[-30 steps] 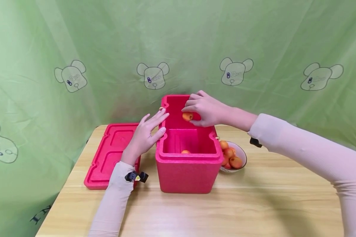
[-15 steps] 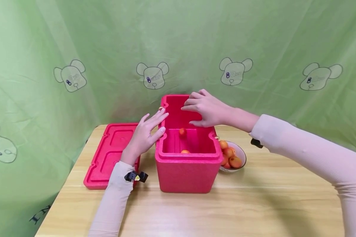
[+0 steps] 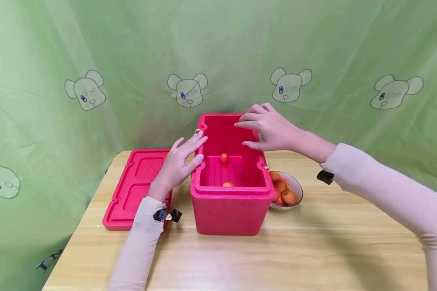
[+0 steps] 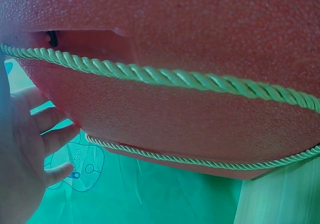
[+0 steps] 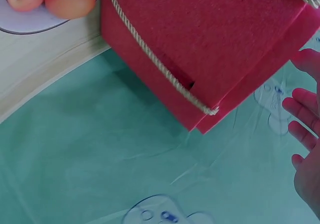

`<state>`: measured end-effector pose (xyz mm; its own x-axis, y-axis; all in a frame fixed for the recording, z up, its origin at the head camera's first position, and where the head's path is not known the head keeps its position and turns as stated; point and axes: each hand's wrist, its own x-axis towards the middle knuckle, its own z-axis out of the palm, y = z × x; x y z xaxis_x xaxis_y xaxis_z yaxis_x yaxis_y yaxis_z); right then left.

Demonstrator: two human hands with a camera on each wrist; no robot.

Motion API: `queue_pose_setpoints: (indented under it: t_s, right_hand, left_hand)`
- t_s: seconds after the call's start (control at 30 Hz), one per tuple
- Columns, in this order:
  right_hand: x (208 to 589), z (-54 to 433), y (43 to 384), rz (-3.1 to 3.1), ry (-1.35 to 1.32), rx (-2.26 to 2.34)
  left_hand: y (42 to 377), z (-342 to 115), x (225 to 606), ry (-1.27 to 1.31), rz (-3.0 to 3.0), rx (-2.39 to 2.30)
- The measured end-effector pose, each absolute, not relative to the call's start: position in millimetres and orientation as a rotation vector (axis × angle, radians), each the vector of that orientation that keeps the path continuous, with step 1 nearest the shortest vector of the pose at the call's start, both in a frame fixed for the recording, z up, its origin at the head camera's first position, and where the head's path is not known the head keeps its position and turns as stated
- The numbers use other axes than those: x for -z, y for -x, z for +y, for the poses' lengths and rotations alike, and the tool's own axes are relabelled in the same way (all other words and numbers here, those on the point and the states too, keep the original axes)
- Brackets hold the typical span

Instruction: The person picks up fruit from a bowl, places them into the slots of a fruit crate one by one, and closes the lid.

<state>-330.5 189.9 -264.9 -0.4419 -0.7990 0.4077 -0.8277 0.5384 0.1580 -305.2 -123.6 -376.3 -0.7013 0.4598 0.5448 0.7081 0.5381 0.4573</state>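
Note:
A red foam box (image 3: 230,214) stands uncovered on the table, with two orange-red fruits, perhaps apricots, inside. One fruit (image 3: 224,159) lies toward the back of the floor; the other fruit (image 3: 227,184) shows only its top behind the front wall. My left hand (image 3: 180,163) rests its straight fingers on the box's left rim. Over the right rim hovers my right hand (image 3: 267,127), fingers spread and holding nothing. In the right wrist view, that hand (image 5: 307,119) appears at the right edge, near the box (image 5: 210,39).
A white bowl (image 3: 297,187) of several similar fruits stands against the box's right side. The red lid (image 3: 132,198) lies left of it, partly behind my left arm. Twisted rope (image 4: 200,82) runs along the box's side. A green curtain (image 3: 240,48) hangs behind the wooden table (image 3: 313,254).
My right hand has let go of one fruit, which dropped to the box's floor. That hand has since moved right and slightly up. My left hand has stayed on the rim.

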Motion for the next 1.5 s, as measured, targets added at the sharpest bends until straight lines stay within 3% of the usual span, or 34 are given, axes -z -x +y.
queue_pose_setpoints:
  t_s: [0.63,0.97,1.5]
  right_hand:
    - [313,284,319,-2.42,-0.984,-0.445]
    - [354,306,304,-2.507,-1.011,-0.435]
    - [378,314,277,-2.656,-1.127,-0.351]
  left_hand:
    - [303,-124,375,0.944,-2.423,0.966]
    - [303,-123,377,0.95,-2.421,0.976]
    - [305,-123,378,0.96,-2.415,0.987]
